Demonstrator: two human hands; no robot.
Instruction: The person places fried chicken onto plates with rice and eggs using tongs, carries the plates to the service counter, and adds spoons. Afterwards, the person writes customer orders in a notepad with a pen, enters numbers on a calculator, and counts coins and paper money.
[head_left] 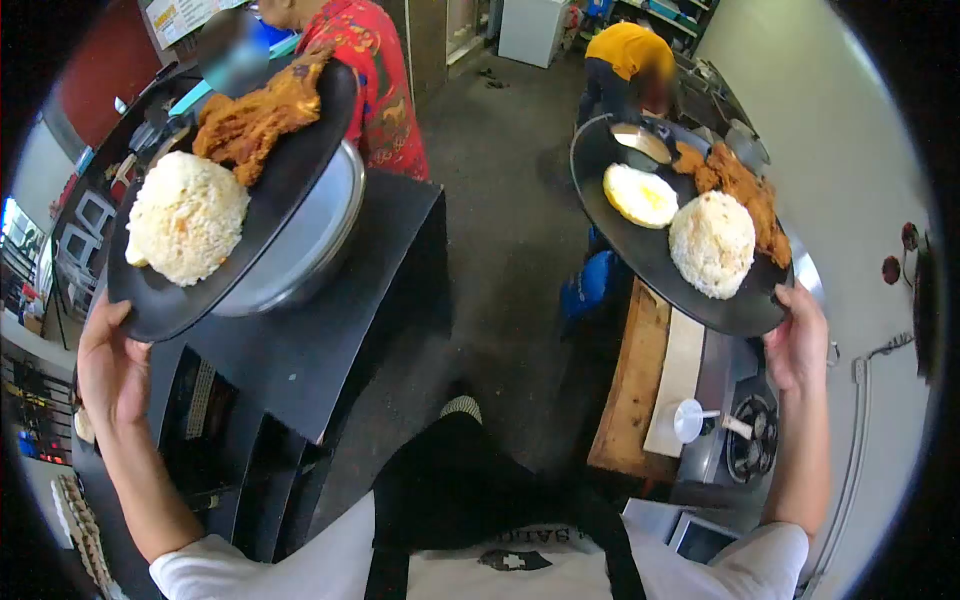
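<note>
The floor is running between a black counter and a stove. The left hand is gripping the left plate, raised, by its near rim — it is looking tilted, so rice and chicken could be sliding off. The right hand is holding up the right plate at its edge — a bump could be tipping egg or spoon.

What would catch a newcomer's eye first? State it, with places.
The eye lands first on the left plate, bearing a rice mound and fried meat, in the left hand, and the right plate, with a rice dome, egg and fried pieces, in the right hand. Behind the left plate, a bright red patterned top stands out.
</note>
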